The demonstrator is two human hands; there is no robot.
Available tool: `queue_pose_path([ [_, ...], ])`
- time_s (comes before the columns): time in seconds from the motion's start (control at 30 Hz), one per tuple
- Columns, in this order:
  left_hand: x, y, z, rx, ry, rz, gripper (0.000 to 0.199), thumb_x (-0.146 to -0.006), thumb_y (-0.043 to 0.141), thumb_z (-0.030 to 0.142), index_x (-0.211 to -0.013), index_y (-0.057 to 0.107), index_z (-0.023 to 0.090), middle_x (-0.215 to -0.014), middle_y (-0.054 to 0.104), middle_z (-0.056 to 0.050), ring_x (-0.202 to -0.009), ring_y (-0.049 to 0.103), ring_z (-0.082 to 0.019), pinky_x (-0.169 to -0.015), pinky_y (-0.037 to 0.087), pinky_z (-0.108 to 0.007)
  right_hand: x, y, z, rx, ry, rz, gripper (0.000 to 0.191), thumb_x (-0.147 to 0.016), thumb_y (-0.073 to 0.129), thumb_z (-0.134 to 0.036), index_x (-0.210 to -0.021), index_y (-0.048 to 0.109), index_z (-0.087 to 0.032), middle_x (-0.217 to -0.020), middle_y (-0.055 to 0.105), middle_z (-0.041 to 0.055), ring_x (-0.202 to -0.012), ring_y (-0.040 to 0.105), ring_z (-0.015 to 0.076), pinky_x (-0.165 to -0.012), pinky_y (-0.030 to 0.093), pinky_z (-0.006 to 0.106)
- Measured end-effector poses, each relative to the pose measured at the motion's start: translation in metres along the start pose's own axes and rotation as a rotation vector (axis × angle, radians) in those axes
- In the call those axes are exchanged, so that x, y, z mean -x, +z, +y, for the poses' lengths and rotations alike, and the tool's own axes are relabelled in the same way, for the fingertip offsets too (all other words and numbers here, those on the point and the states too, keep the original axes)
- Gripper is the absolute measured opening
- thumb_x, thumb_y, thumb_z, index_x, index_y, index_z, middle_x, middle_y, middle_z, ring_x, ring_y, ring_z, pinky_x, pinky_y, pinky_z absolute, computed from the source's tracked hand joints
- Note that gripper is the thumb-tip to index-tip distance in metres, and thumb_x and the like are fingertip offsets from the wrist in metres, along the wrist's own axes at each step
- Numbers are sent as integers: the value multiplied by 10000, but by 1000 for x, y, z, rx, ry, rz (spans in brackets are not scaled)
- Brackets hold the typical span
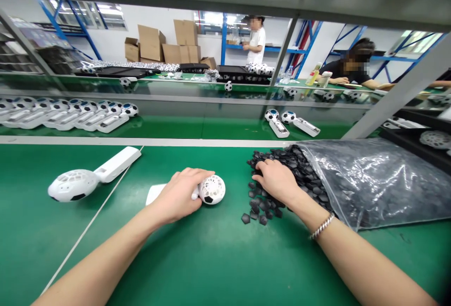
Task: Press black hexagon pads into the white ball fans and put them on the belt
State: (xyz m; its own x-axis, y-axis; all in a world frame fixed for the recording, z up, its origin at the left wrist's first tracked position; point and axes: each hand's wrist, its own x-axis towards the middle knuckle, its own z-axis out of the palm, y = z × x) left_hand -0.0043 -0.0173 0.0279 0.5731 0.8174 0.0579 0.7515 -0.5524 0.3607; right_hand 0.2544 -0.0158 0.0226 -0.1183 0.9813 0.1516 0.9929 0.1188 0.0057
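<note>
My left hand is closed around a white handheld fan whose round, football-patterned head sticks out past my fingers. One black pentagon shows on that head, and openings cover its face. Part of the white handle emerges behind the hand. My right hand reaches into a pile of black pentagon pieces, thumb and forefinger apart; its other fingers are partly hidden. Nothing held shows between them. Left of my left hand, another football fan lies on the green work surface.
A clear plastic bag of black pieces lies open at right. Beyond a pale rail, several fans line up at left and two fans lie at right. A slanted post stands right. People work across the line.
</note>
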Motion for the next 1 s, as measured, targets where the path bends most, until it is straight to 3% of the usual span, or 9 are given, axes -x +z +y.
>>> queue_pose_path([
  [0.13,-2,6,-4,-93,61,77,642,-668,390,21,-1230,465,322,-1094,559,-29,-1024,438,-234,-872,347,-400,1,6,-1,-34,-79,-31,82,-793,576,-217,-846,630,-186,-813,639,72,-797,591,225,-638,442,298],
  [0.3,-4,12,-6,-94,102,136,637,-700,330,-1,-1246,449,306,-1078,587,-21,-1055,413,-232,-912,298,-436,2,6,-7,-117,-166,-4,148,-841,507,-208,-889,647,-220,-874,662,64,-864,600,218,-714,446,303],
  [0.5,-5,13,-8,-73,98,146,627,-704,334,0,-1244,450,296,-1105,592,-15,-1086,405,-239,-924,285,-448,8,2,-13,-407,-232,79,70,-806,561,-192,-785,626,-207,-863,657,44,-825,599,195,-703,449,297],
  [0.7,-5,18,-9,-31,67,162,621,-679,352,-7,-1223,472,268,-1117,593,-14,-1115,400,-246,-946,275,-457,19,-5,-33,-798,-360,51,66,-814,568,-214,-757,602,-209,-728,637,-20,-685,577,124,-644,434,232],
  [0.8,-5,19,-9,-40,67,168,604,-684,348,-5,-1214,480,255,-1121,592,-15,-1118,398,-241,-952,274,-453,23,-3,-40,-770,-491,100,90,-851,514,-205,-872,600,-212,-831,641,8,-780,576,135,-723,424,249],
  [1.0,-2,12,-7,8,78,104,601,-677,473,95,-1252,435,266,-1210,532,-20,-1158,364,-258,-994,237,-457,28,-1,-48,-410,-704,174,220,-897,385,-158,-988,583,-186,-881,629,81,-821,535,180,-744,380,321],
])
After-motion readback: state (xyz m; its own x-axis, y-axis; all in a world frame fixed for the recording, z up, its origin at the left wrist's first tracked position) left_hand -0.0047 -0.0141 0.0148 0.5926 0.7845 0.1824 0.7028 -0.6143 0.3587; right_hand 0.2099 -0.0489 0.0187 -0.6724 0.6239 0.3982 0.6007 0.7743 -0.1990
